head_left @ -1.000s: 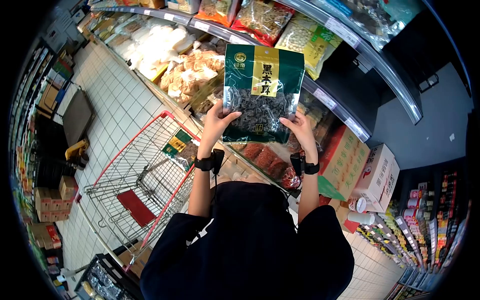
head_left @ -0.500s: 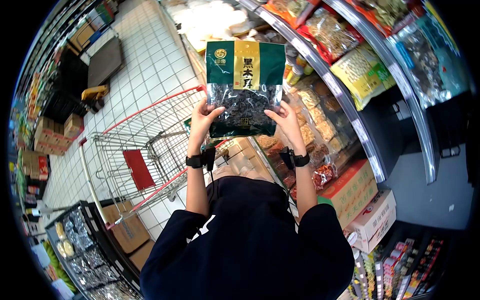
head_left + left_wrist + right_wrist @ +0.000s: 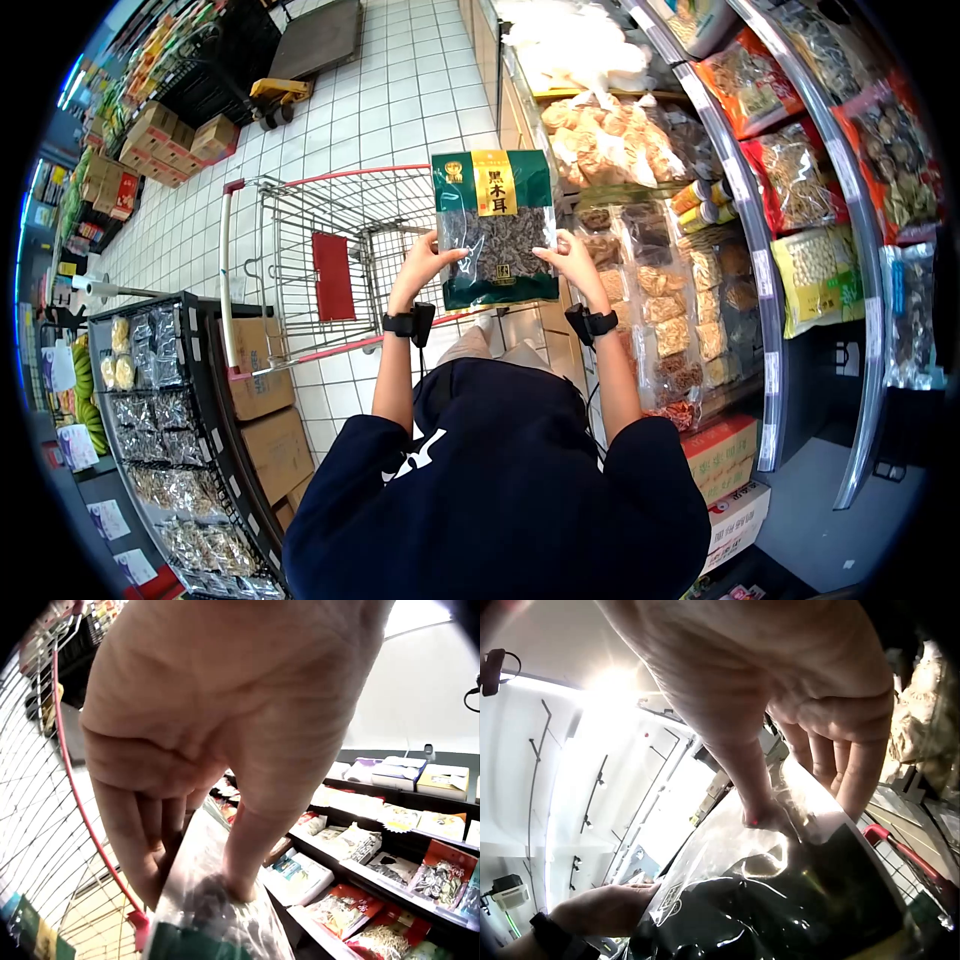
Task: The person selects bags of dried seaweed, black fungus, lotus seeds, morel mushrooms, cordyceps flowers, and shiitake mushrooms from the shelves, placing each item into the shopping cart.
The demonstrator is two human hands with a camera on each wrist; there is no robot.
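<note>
A green and gold bag of dried black wood ear fungus (image 3: 497, 245), with a clear lower window, is held upright in front of the body. On its left edge, my left hand (image 3: 422, 268) pinches the plastic, thumb on the front and fingers behind. The right hand (image 3: 577, 266) grips the opposite edge the same way. Up close in the left wrist view, the left thumb (image 3: 244, 859) presses into the clear film. In the right wrist view the right thumb (image 3: 756, 796) dents the shiny front. The bag overlaps the shopping cart's far corner in the head view.
A wire shopping cart (image 3: 335, 275) with red trim stands to the left; a similar green and gold bag (image 3: 37, 934) shows through its mesh. Shelves of packaged dried goods (image 3: 800, 180) and a display of bagged foods (image 3: 665, 290) line the right. Cardboard boxes (image 3: 262, 375) sit at lower left.
The head view has swung left, so the cart and shelves appear shifted to the right. Both hands keep hold of the bag, which now sits slightly lower in the view.
</note>
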